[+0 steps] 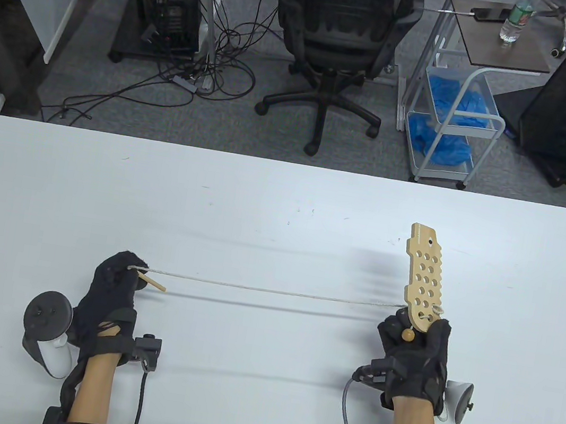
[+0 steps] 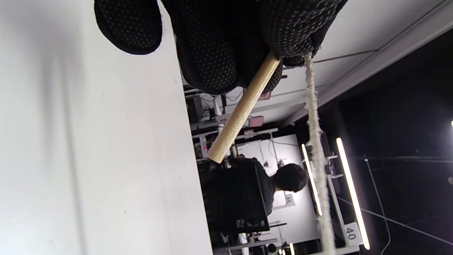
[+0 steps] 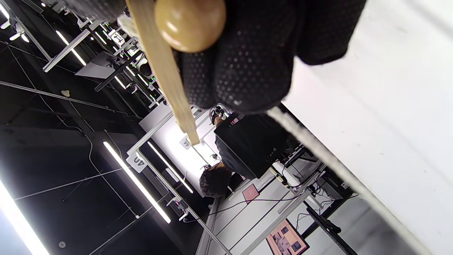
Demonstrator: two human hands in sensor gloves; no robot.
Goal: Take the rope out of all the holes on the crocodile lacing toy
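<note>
White desk (image 1: 283,212) below: left grip (image 1: 114,279) pinching rope (image 1: 270,290) and needle (image 1: 153,283); right grip (image 1: 415,340) clenched around toy (image 1: 423,277) near right edge.

Bright, even overhead light (soft shadows), blurred wrist-view foregrounds.

The lacing board (image 1: 424,278) is seen to be pale, unpainted wood with a matt, smooth face. The bead (image 3: 190,22) is made of darker wood, polished to a gloss. The rope (image 1: 270,290) is formed of off-white twisted fibre, rough and fuzzy. The stick (image 2: 241,108) is plain light wood, smooth and matt. Both gloves (image 2: 226,39) are knitted of black cloth, dotted with small grip nubs. The table (image 1: 283,212) is finished in smooth matt white.
</note>
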